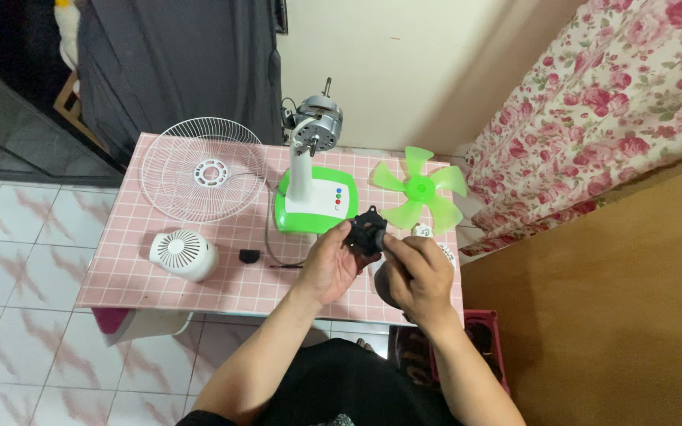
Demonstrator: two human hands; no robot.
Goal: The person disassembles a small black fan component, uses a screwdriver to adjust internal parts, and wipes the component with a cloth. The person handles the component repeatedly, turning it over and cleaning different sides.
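You held a small black plastic fan part (368, 230) clamped between your left hand (331, 264) and right hand (418, 272) over the pink table's (128, 268) front edge.

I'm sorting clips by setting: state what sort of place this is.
Likely a room at home, perhaps a bedroom: a flowered bedspread, a tiled floor, and a small pink table serving as a bench for fan parts.

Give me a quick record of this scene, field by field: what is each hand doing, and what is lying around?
Left hand: grips a small black part from the left
Right hand: fingers at the same part's right side
Table: pink checked top
Fan base: green and white, upright, bare motor on top
Blade: green, lying flat
Wire grille: white, far left
Motor cover: white, near left
Small black cap: beside the cover
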